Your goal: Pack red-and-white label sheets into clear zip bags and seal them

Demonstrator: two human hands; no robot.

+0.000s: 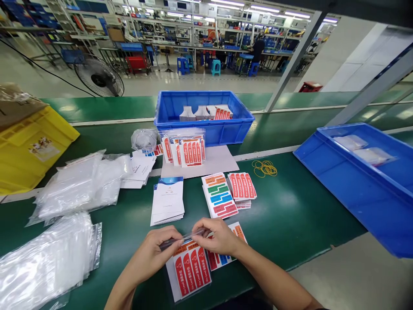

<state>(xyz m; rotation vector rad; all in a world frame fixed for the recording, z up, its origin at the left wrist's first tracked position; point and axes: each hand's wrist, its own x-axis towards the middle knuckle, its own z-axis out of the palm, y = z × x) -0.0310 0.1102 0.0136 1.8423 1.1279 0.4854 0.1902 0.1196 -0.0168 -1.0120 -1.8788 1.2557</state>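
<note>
A clear plastic bag (192, 272) lies near the front edge, with a red-and-white sticker sheet on top and white paper behind it. My left hand (155, 254) and my right hand (217, 236) are both closed, pinching the bag's upper edge between thumbs and fingers. Beneath my right wrist and partly hidden lies a colourful sticker sheet (238, 232). Beyond my hands are a stack of white booklets (168, 200), a pile of multicoloured sticker sheets (221, 196) and a pile of red sticker sheets (242, 187).
Clear bags (48, 262) are heaped at left, below a yellow bin (61, 129). Filled packets (192, 151) lean against a blue crate (206, 131) at the back. Yellow rubber bands (264, 168) lie right, beside another blue bin (348, 185). Cards (138, 172) lie left of centre.
</note>
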